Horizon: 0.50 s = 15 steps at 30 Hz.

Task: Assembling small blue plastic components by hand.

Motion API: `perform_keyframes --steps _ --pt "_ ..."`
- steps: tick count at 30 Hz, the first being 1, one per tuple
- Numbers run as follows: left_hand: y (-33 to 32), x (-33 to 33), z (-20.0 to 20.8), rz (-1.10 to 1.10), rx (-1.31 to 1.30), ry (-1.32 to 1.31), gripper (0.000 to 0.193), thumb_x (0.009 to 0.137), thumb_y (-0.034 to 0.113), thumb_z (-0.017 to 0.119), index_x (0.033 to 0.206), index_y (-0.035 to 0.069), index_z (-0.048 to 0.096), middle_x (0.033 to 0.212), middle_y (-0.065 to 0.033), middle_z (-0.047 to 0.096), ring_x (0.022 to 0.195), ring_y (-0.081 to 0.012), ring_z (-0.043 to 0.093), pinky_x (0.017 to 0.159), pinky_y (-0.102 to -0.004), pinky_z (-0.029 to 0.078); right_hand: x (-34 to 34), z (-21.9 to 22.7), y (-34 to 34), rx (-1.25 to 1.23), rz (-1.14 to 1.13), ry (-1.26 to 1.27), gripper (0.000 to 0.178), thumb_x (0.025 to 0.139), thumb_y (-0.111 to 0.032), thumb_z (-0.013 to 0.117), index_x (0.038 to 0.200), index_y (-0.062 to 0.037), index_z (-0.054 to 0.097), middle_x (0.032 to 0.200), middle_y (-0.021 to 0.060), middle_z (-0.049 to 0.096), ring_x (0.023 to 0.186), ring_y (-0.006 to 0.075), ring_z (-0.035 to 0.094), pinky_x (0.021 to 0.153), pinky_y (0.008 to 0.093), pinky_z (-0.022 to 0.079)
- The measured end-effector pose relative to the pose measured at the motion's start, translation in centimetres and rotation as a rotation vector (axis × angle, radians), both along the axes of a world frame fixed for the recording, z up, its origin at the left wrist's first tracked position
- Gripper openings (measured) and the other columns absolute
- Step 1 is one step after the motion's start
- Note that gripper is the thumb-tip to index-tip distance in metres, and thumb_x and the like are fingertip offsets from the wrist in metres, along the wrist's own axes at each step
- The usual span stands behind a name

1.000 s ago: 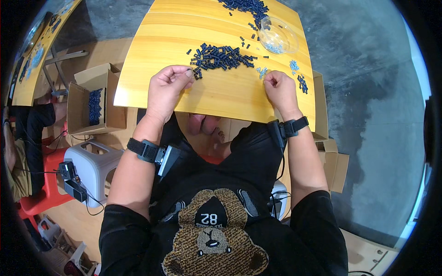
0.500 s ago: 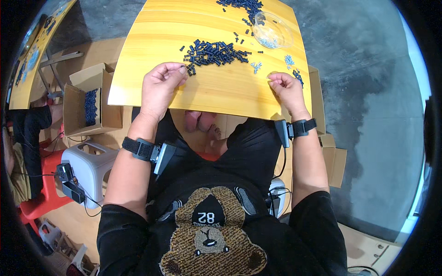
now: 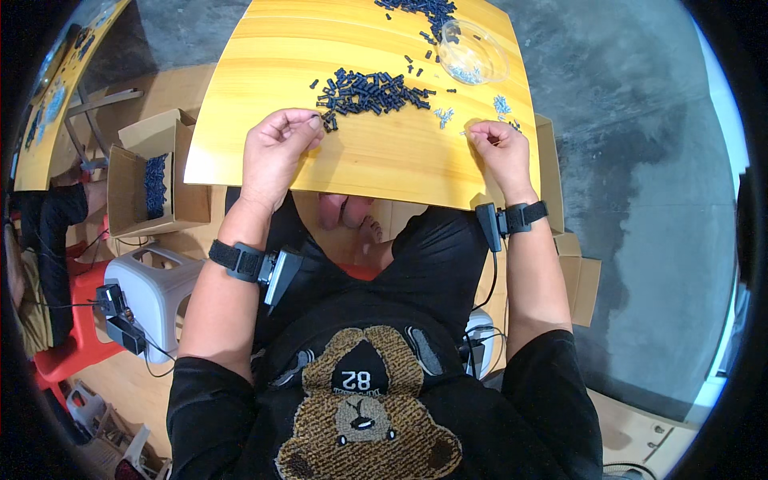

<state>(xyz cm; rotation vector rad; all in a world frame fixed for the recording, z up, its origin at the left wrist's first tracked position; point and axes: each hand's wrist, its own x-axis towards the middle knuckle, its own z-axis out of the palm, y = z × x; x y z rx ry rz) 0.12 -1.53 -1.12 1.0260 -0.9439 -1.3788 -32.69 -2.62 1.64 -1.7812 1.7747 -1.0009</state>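
My left hand (image 3: 276, 154) is over the near left of the yellow wooden table (image 3: 384, 164), thumb and forefinger pinched on a small black piece (image 3: 317, 118). It is beside the main pile of small black cylindrical parts (image 3: 372, 92). My right hand (image 3: 504, 156) is above the table's near right, fingertips pinched; what they hold, if anything, is too small to make out. Close to it lie two small groups of silvery screw-like pieces, one to its left (image 3: 444, 118) and one beyond it (image 3: 502, 106). A few dark parts (image 3: 515, 126) are partly hidden behind this hand.
A clear round tub (image 3: 506, 60) holding silvery pieces stands at the back right. More black parts (image 3: 424, 12) are heaped at the far edge. A cardboard box (image 3: 128, 192) with dark parts, a grey stool (image 3: 156, 296) and another person's leg (image 3: 60, 216) are to the left.
My right hand has shifted slightly and its fingers have curled inward, covering more of the dark parts behind it. My left hand has hardly moved and keeps its pinch.
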Motion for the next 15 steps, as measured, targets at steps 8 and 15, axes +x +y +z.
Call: perform_keyframes --steps 8,15 --pt "-0.1 0.1 0.2 -0.004 -0.023 -0.008 0.011 0.086 0.007 0.06 0.095 0.001 0.062 0.085 -0.0039 0.064 0.072 -0.0081 0.057 0.067 -0.0208 0.046 -2.8 1.1 -0.3 -0.033 -0.195 0.207 0.011 0.074 -0.007 0.065 0.083 -0.0009 0.067 0.072 0.0084 0.066 0.063 0.0125 0.06 0.063 0.0252 0.048" --pt "0.2 0.0 0.6 0.018 -0.01 -0.02 0.012 0.084 0.007 0.06 0.093 -0.001 0.062 0.08 -0.0041 0.064 0.07 -0.0084 0.057 0.068 -0.0213 0.047 -2.1 1.6 -1.5 -0.011 -0.156 0.184 0.012 0.075 -0.007 0.065 0.084 0.0007 0.068 0.073 0.0072 0.067 0.065 0.0106 0.061 0.064 0.0233 0.048"
